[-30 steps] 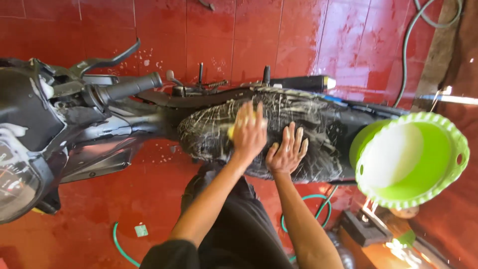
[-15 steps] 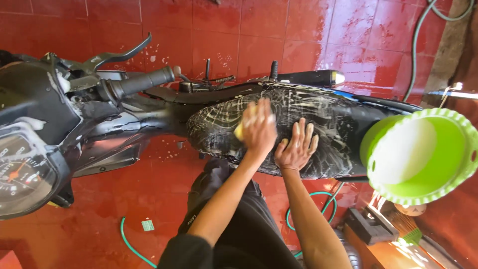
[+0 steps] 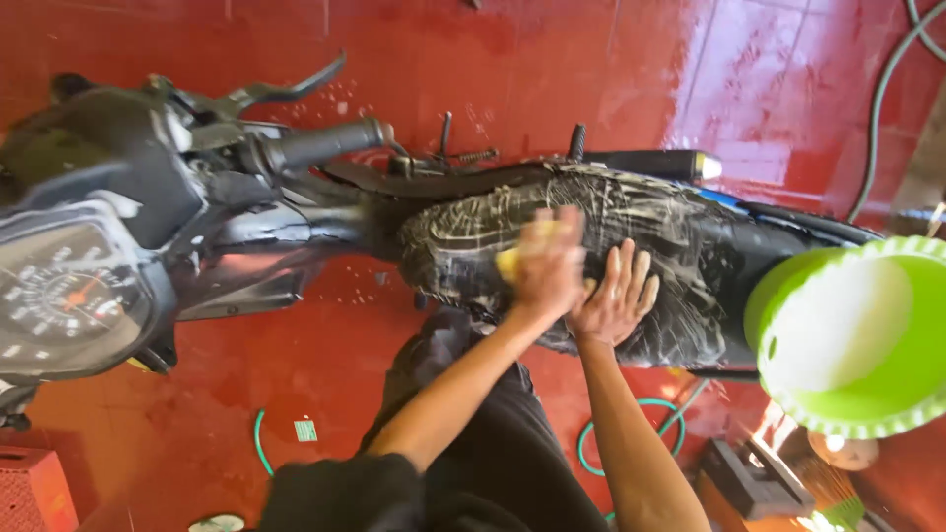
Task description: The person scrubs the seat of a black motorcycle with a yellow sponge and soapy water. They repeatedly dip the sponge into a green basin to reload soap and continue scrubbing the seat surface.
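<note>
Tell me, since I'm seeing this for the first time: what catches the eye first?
A black motorcycle lies across the wet red tiled floor, its seat streaked with white suds. Mid-frame, the left hand presses a yellow sponge onto it beside the right hand. A lime-green bucket sits at right.

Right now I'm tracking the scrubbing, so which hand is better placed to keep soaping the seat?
Probably the left hand: its grip is on the yellow sponge against the soapy seat. The right hand lies flat and empty beside it.
</note>
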